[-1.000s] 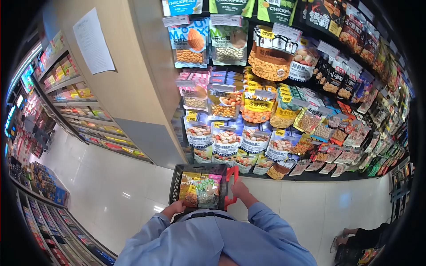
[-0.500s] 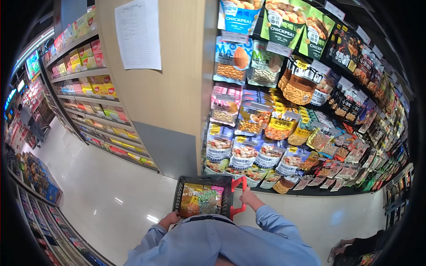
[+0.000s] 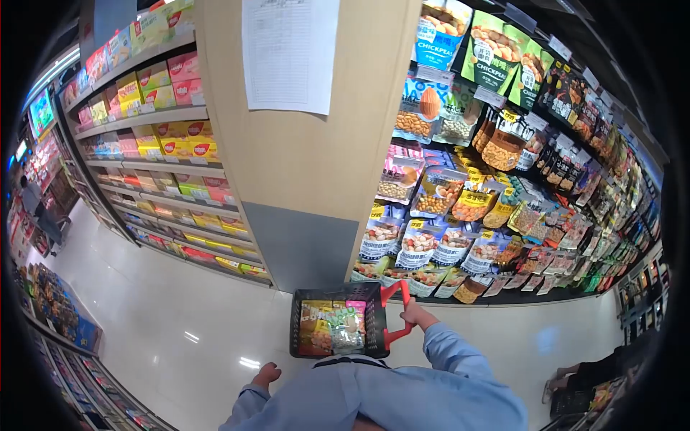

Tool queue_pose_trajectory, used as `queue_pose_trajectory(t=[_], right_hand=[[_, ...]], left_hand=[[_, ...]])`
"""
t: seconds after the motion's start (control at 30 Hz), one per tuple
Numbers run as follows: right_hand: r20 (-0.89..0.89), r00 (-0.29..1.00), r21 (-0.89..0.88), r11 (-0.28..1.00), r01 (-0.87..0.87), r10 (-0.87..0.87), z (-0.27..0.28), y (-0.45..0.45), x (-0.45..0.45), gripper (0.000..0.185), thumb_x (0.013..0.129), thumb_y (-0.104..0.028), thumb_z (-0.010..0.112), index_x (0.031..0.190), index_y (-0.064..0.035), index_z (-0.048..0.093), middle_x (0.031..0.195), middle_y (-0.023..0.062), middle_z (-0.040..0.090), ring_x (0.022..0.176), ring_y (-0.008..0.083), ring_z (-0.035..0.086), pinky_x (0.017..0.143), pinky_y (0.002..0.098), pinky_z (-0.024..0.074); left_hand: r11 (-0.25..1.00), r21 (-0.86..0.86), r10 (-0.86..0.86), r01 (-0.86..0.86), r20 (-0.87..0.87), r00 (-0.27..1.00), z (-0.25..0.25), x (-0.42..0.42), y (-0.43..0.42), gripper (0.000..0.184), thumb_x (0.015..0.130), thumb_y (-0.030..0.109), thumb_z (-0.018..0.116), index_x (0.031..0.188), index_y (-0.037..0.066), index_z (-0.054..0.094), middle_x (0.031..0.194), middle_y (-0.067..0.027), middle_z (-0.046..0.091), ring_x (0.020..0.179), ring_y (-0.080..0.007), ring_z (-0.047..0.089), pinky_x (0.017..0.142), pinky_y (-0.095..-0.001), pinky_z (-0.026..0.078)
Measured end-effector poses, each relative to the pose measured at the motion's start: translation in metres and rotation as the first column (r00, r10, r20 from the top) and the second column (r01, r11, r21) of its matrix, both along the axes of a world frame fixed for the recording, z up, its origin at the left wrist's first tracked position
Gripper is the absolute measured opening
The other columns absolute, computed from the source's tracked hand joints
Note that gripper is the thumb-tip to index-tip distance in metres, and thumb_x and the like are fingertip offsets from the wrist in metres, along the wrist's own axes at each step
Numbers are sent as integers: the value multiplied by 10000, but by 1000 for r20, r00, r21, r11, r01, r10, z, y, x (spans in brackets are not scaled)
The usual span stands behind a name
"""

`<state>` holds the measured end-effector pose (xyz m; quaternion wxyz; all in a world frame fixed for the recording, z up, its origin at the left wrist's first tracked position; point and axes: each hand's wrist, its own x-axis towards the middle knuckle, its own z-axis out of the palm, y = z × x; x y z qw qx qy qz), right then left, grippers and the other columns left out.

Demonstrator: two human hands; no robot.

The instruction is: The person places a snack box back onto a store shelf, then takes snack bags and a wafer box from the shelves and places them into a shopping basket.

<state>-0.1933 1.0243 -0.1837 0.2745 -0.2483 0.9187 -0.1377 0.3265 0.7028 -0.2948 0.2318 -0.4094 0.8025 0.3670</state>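
Nearest me were my blue sleeves (image 3: 456,352). My left hand (image 3: 267,375) was apart from everything, near the basket's left side; its fingers looked curled, though I could not tell how tightly. My right hand (image 3: 415,313) had its fingers wrapped around the red handle (image 3: 395,288) of the black basket (image 3: 296,323), which was just in front of my waist. Snack packets (image 3: 345,330) lay inside it. Beyond stood a wood-coloured pillar (image 3: 309,158), between shelved boxes (image 3: 172,140) and hanging nut bags (image 3: 418,244). Far left was another person (image 3: 42,212).
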Motion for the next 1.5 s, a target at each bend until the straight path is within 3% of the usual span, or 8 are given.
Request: queue_pose_trajectory(t=[0.13, 0.17, 0.27, 0.47, 0.97, 1.17, 1.37, 1.5], right_hand=[[197, 977, 61, 996, 69, -79, 41, -42, 37, 623, 812, -190, 685, 1223, 77, 300, 932, 260, 637, 837, 371, 689, 693, 429, 566], [167, 985, 59, 998, 30, -40, 34, -48, 39, 621, 813, -191, 682, 1220, 81, 300, 930, 262, 637, 826, 371, 690, 678, 428, 566], [123, 992, 52, 998, -42, 35, 17, -66, 48, 618, 816, -194, 676, 1211, 96, 299, 926, 273, 635, 806, 376, 691, 649, 428, 567], [179, 983, 14, 999, -35, 32, 40, -110, 90, 607, 816, -184, 654, 1206, 117, 299, 924, 304, 639, 821, 398, 691, 658, 436, 569], [311, 949, -118, 993, -15, 51, 21, -173, 142, 562, 857, -235, 639, 1263, 39, 362, 874, 191, 663, 693, 283, 707, 518, 360, 594], [766, 631, -211, 976, 63, 125, 54, -185, 141, 645, 857, -365, 702, 1342, -50, 416, 1027, 149, 664, 881, 229, 697, 664, 405, 600], [889, 407, -303, 935, 183, 209, 50, -166, 119, 440, 938, -345, 596, 1305, -113, 526, 1199, 112, 596, 971, 228, 649, 705, 391, 592], [770, 617, -390, 885, 254, 163, 7, -160, 39, 276, 936, -220, 588, 1163, -63, 602, 914, 88, 677, 665, 186, 654, 579, 347, 560]], left_hand=[[989, 123, 79, -83, 32, 996, -18, 29, 28, 540, 821, 291, 561, 1252, -33, 598, 1305, -244, 579, 1248, -372, 531, 1061, -410, 421], [984, 85, -146, 155, -102, 984, -35, 46, 33, 535, 813, 266, 561, 1258, -27, 597, 1308, -239, 580, 1247, -371, 533, 1059, -405, 423], [960, 218, 166, -173, 49, 985, 36, 28, 53, 545, 817, 285, 573, 1267, -22, 594, 1307, -236, 583, 1244, -374, 535, 1055, -403, 427], [950, 279, 170, -140, -87, 982, -57, 51, 39, 565, 827, 350, 596, 1258, -15, 604, 1293, -236, 591, 1229, -381, 544, 1052, -412, 429], [971, 238, 106, 27, -528, 843, 93, -164, -17, 749, 822, 297, 698, 1434, 6, 379, 1284, -264, 562, 1196, -368, 568, 1016, -426, 451], [859, -213, -480, 465, -649, 590, 176, -252, -2, 846, 780, 261, 745, 1466, -2, 325, 1434, -282, 410, 1330, -412, 427, 1090, -428, 383], [784, -246, -604, 569, -513, 610, 154, -269, -2, 838, 794, 270, 710, 1479, 25, 294, 1494, -287, 318, 1337, -430, 406, 1076, -441, 401], [765, -306, -639, 567, -471, 608, 171, -274, -3, 760, 801, 249, 704, 1438, 12, 364, 1478, -298, 339, 1310, -441, 435, 1064, -442, 414]])
